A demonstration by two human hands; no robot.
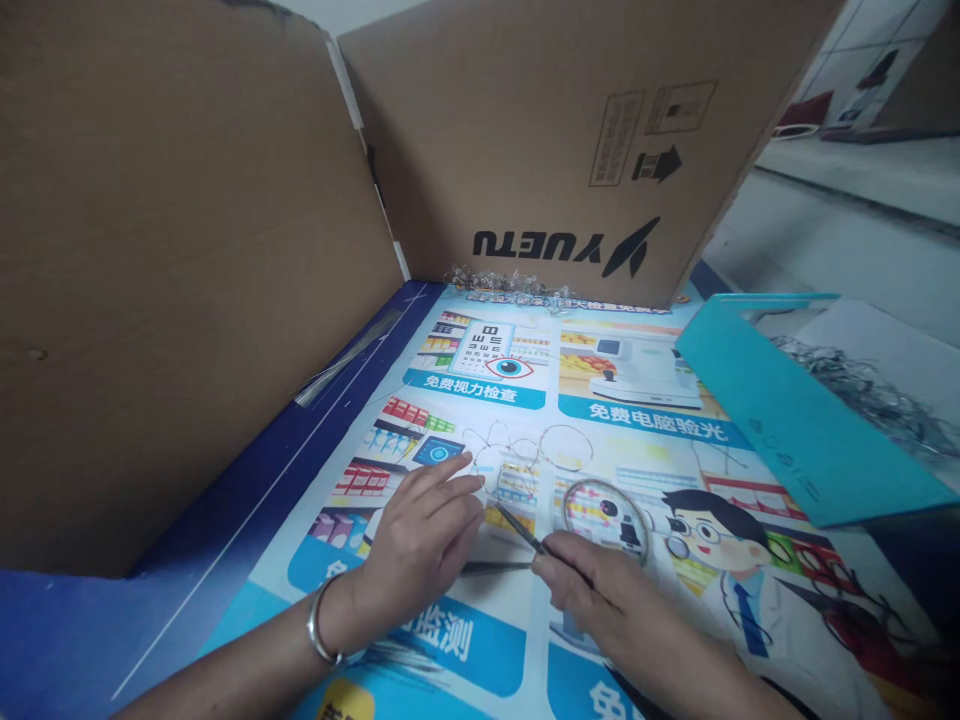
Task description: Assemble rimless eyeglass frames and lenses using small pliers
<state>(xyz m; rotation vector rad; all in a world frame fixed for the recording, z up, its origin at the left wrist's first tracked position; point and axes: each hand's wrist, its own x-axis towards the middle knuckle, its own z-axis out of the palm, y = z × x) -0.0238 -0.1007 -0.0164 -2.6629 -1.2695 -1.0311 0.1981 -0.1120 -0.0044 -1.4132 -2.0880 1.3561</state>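
My left hand [424, 540], a silver bangle on its wrist, rests on a printed poster [622, 410] with its fingers pressed down on a thin wire eyeglass frame [517, 455]. My right hand [600, 595] pinches a slim dark tool, tweezers or a small driver [517, 528], whose tip points up-left toward the frame near my left fingertips. Close above my right hand lies a round lens or rim [604, 505]. Another dark thin piece [495, 567] sits on the poster between my hands.
Cardboard walls stand at the left [172, 270] and back [570, 140]. A teal box [795, 420] at the right holds a heap of wire frames [870, 390]. Small clear bags [502, 282] lie along the back wall. More dark frames [847, 600] lie at lower right.
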